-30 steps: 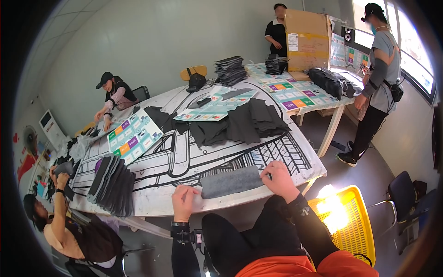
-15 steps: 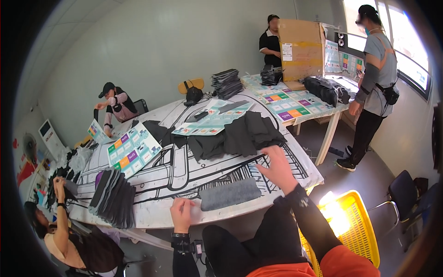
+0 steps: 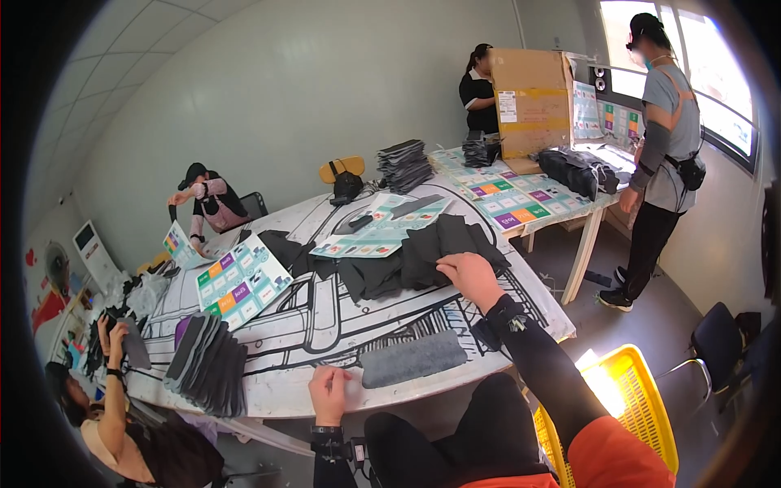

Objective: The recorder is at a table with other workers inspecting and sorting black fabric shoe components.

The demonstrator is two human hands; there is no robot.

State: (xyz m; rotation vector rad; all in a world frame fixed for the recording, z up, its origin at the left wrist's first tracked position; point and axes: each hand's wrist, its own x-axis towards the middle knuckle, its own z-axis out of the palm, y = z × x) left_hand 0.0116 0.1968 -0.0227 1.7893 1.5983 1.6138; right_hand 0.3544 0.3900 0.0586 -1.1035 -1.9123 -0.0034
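A flat grey cloth strip [image 3: 413, 359] lies near the table's front edge, in front of me. Just left of it, my left hand [image 3: 329, 394] rests at the table edge with its fingers curled in; whatever they may hold is hidden. My right hand [image 3: 472, 279] reaches over the table, thumb and fingers pinched together at the near side of a heap of black cloth pieces [image 3: 427, 254]. The pinch appears to be on one of these black pieces, still lying in the heap.
Printed sheets [image 3: 244, 281] and a fanned stack of grey pieces [image 3: 207, 366] lie on the line-drawn table [image 3: 285, 351]. Another dark stack [image 3: 404, 166] stands at the back. A yellow basket [image 3: 643, 390] is on my right. Co-workers are around; a cardboard box [image 3: 533, 106] stands on the second table.
My right hand has moved left to the black heap, and its spread fingers have closed into a pinch. My left hand stays beside the grey strip. The whole view has shifted slightly.
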